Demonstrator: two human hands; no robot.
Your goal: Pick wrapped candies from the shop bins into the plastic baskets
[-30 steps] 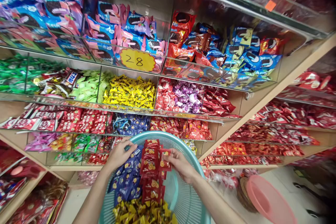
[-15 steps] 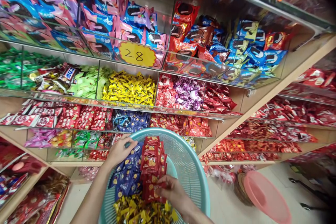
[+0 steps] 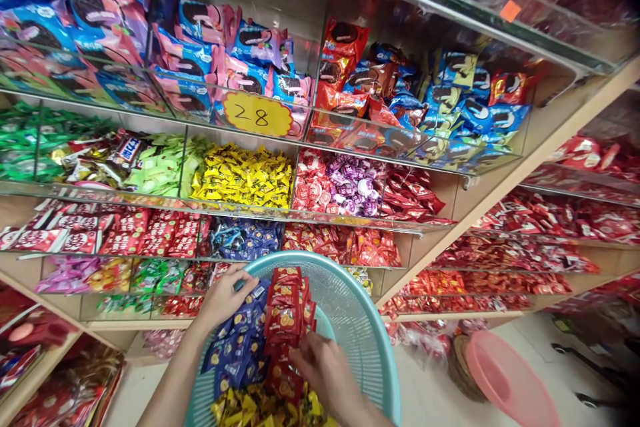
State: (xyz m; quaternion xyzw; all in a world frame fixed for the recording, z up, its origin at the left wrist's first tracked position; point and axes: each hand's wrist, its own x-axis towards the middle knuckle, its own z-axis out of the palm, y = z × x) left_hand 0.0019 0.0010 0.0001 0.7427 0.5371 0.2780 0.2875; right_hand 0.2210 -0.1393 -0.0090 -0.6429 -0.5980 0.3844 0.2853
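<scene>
A teal plastic basket [image 3: 373, 320] stands before me at the bottom middle. My left hand [image 3: 225, 297] is closed round its upper left rim, thumb and finger curled toward each other. Inside, dark blue candy packets [image 3: 237, 340] lie in overlapping rows on the left, with red candy packets [image 3: 284, 307] stacked in a column beside them. Yellow-wrapped candies [image 3: 260, 408] fill the near part. My right hand [image 3: 325, 367] is over the lower red packets, its fingers bunched on the edge of one and partly covering it.
Glass-fronted shelves ahead hold yellow candies [image 3: 243, 177], purple-and-white candies [image 3: 354, 185] and wrapped cookies [image 3: 250, 47]. A yellow price tag [image 3: 257, 113] reads 28. A pink basin [image 3: 513, 377] leans on the floor at right. The wooden shelf upright [image 3: 480, 197] slants behind the basket.
My right hand's fingers have drawn in closer together on the lower red packets. My left hand stays at the rim. The view has shifted slightly.
</scene>
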